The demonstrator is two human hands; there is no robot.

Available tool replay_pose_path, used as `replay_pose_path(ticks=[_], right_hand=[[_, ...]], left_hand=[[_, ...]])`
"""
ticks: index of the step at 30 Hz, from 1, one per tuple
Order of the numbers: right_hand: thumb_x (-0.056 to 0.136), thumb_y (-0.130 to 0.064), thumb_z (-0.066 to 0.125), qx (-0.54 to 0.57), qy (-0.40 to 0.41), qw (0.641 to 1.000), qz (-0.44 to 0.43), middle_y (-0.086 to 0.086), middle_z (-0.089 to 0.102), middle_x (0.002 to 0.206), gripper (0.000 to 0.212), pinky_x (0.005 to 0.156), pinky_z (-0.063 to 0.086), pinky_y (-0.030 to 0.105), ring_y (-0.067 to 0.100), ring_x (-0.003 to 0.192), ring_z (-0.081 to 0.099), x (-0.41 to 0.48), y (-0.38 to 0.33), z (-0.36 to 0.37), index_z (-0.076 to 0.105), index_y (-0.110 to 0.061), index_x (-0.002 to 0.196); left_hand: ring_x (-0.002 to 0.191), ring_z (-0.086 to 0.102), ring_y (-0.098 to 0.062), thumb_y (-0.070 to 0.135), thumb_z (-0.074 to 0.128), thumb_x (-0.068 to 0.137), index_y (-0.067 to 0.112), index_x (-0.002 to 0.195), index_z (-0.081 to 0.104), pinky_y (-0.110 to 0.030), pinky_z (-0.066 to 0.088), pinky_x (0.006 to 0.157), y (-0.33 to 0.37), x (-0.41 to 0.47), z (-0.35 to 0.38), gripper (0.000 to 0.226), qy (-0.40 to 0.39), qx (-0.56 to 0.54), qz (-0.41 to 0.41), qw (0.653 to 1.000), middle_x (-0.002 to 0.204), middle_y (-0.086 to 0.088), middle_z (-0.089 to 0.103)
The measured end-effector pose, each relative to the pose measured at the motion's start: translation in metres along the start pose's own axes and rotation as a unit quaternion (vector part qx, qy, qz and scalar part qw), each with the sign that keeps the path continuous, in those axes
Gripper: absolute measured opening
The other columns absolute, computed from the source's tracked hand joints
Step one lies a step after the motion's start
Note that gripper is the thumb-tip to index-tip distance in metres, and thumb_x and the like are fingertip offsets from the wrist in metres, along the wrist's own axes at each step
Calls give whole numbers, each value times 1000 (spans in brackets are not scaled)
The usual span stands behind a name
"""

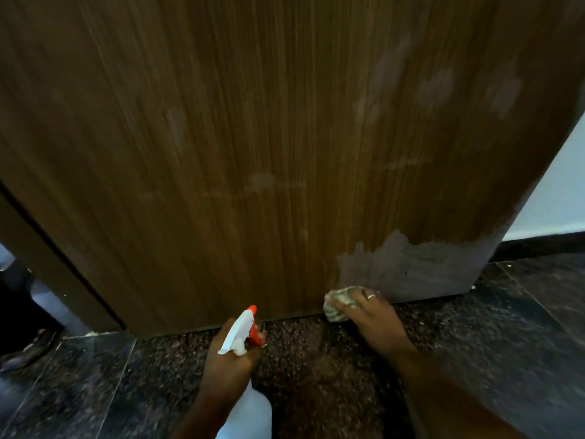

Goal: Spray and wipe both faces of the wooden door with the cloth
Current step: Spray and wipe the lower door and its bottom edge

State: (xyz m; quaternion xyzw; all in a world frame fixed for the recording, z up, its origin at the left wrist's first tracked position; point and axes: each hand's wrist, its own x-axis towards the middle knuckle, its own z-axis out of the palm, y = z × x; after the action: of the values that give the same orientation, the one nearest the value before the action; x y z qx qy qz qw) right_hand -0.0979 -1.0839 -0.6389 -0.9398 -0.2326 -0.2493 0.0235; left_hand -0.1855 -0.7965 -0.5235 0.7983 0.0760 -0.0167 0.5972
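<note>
Right hand [376, 315] squeezes the cloth [337, 307] on the door [253, 137], low & right of middle. Left hand [229, 356] grips the spray bottle [243, 331], bottom middle. Door's brown w/ pale smudges.

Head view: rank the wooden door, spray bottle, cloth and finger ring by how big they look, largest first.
1. wooden door, filling most of the frame.
2. spray bottle, nearer the camera and partly hidden by the left hand.
3. cloth, partly under the right hand.
4. ring, clearly smallest.
</note>
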Motion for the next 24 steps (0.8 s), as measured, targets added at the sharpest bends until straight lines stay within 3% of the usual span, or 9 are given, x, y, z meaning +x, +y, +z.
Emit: replay_pose_path(ticks=[2,4,8,12,16,19,21,23,24], right_hand=[[81,-4,67,32,67,994,81,10,52,126,100,76,58,45,32,101,58,15,3,-22,13,-48,153],[86,-7,61,55,175,974,135,15,48,125,84,71,57,42,33,103,55,54,-10,-48,23,-40,153],[93,-7,59,37,292,954,62,9,56,110,60,70,49,40,30,92,56,125,-50,-87,46,-34,144],[99,-16,53,4,243,970,17,7,55,112,55,72,49,41,27,89,55,129,-70,-73,39,-37,148],[97,-21,43,76,26,995,58,3,52,129,68,89,54,44,26,107,57,39,-55,-16,16,-49,153],[104,-23,31,152,-20,966,207,-2,43,139,65,99,47,39,23,121,50,-15,-34,7,5,-69,142],[104,-16,34,154,-46,959,233,-1,38,136,68,97,47,41,22,118,47,-8,-27,-3,5,-61,146],[104,-29,39,247,30,901,355,-5,45,124,50,93,49,42,16,103,53,18,-29,-27,24,-54,145],[101,-33,46,289,117,840,444,-4,48,121,51,89,50,38,16,97,56,31,-29,-35,29,-46,148]], left_hand=[[87,58,-12,-8,58,82,30,116,48,-14,41,68,-2,0,2,52,4,5,-3,1000,91,3,61],[88,58,-15,-8,59,82,29,117,49,-21,43,72,-2,2,8,52,3,12,-10,1000,93,1,62],[93,56,-1,-11,58,80,45,113,49,-27,43,92,-7,3,21,65,-32,46,9,998,97,20,60],[100,53,14,19,66,66,79,100,41,-12,40,92,-7,7,24,74,-53,61,16,997,101,43,57],[90,61,4,4,66,70,72,102,47,-4,43,79,-3,8,25,78,-23,58,41,997,88,18,67],[90,63,-10,-6,65,76,52,115,51,-25,48,85,12,9,27,71,-17,52,64,996,90,-1,68],[88,63,-16,-13,60,78,43,113,54,-31,50,84,23,16,34,66,-16,17,71,997,91,-7,67],[86,65,-17,-15,59,76,41,108,58,-32,52,81,35,22,47,65,-13,-7,89,996,89,-8,67],[86,65,-18,-15,60,75,40,108,59,-34,52,80,42,26,54,65,-16,-13,102,995,88,-8,67]])
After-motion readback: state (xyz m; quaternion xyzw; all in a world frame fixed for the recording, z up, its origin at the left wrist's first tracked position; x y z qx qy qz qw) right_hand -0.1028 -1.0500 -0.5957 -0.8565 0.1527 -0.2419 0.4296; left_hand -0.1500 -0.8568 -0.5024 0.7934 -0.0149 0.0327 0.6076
